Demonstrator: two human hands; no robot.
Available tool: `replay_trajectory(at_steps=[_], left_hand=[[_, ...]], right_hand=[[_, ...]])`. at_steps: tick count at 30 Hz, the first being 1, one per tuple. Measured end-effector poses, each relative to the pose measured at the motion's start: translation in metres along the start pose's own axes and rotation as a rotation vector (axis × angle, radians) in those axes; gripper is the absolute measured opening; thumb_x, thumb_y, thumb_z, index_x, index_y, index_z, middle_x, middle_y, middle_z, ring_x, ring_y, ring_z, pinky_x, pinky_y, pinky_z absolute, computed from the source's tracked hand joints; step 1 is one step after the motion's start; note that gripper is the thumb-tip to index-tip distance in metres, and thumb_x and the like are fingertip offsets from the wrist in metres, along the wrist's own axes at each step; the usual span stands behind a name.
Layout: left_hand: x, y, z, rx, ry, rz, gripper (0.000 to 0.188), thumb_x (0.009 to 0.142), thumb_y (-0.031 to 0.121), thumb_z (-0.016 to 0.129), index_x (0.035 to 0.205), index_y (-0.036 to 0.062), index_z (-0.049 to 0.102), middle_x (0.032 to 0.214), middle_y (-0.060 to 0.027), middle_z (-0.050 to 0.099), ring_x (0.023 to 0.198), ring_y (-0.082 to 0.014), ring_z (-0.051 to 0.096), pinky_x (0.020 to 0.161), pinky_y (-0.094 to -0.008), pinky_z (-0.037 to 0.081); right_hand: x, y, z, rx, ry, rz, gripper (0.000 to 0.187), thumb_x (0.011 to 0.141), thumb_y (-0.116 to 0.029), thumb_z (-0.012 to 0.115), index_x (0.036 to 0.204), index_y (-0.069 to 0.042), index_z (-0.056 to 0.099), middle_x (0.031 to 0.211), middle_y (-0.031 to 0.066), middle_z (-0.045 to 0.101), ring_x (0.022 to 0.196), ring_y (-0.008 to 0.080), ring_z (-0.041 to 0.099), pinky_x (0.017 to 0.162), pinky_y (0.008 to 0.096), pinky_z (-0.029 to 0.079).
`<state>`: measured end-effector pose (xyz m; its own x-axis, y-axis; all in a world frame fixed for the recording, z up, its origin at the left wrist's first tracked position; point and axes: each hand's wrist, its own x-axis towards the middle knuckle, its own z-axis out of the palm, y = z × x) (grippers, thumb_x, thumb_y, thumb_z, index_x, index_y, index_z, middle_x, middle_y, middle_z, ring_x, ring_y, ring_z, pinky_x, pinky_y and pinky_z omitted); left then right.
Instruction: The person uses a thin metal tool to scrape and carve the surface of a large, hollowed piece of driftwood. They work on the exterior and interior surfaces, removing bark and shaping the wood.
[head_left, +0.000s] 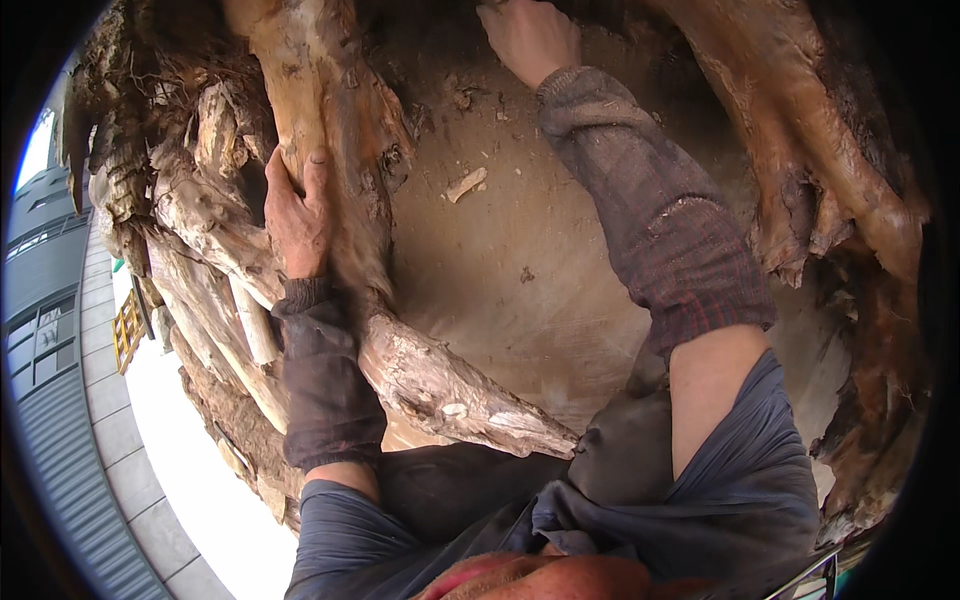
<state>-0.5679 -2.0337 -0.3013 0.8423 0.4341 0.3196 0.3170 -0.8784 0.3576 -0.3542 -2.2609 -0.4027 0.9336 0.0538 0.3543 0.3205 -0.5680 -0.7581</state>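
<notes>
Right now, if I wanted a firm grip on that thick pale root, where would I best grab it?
Probably mid-length on the thick root, from its left side, where the left hand already clasps it. There it is rounded and stands clear of the hollowed wood; lower down it splinters to a point.

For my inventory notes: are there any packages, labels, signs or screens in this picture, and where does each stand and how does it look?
None in view.
The left hand grips a thick pale root of a big brown stump.
The right hand rests on the stump's hollow near the top edge.
At the left rim stands a grey building with a small yellow frame beside it; it shows no writing that can be told.
</notes>
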Motion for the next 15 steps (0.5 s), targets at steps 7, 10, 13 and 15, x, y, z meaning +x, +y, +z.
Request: replay_trajectory(at_steps=[7,10,13,15], left_hand=[[-0.002,-0.011,0.005,0.061,0.065,0.073,0.079,0.097,0.059,0.055,0.143,-0.0042,0.046,0.122,-0.0277,0.065,0.113,-0.0356,0.064,0.094,-0.0411,0.049],[-0.001,-0.010,0.009,0.059,0.076,0.119,0.078,0.098,0.059,0.054,0.143,-0.0043,0.046,0.121,-0.0283,0.065,0.110,-0.0361,0.065,0.092,-0.0421,0.050],[0.001,-0.011,0.010,0.081,0.087,0.139,0.075,0.099,0.056,0.055,0.143,-0.0032,0.047,0.122,-0.0279,0.065,0.110,-0.0359,0.065,0.092,-0.0419,0.050],[0.000,-0.009,0.009,0.072,0.081,0.140,0.072,0.099,0.054,0.056,0.142,-0.0031,0.047,0.123,-0.0287,0.064,0.111,-0.0379,0.064,0.092,-0.0429,0.050]], right_hand=[[0.006,-0.003,-0.008,-0.006,0.051,0.059,0.038,0.092,-0.036,0.065,0.089,0.001,0.068,0.081,0.0303,0.068,0.082,0.0490,0.067,0.073,0.0569,0.054],[0.007,0.003,-0.006,-0.013,0.046,0.075,0.039,0.092,-0.037,0.065,0.089,0.002,0.068,0.082,0.0310,0.068,0.083,0.0494,0.067,0.075,0.0569,0.054],[0.010,0.005,-0.004,-0.011,0.041,0.116,0.041,0.092,-0.038,0.064,0.089,0.003,0.069,0.083,0.0315,0.068,0.084,0.0492,0.067,0.076,0.0562,0.054],[0.010,0.001,-0.006,0.010,0.028,0.145,0.042,0.092,-0.038,0.064,0.090,0.003,0.069,0.083,0.0316,0.068,0.085,0.0490,0.067,0.076,0.0557,0.054]])
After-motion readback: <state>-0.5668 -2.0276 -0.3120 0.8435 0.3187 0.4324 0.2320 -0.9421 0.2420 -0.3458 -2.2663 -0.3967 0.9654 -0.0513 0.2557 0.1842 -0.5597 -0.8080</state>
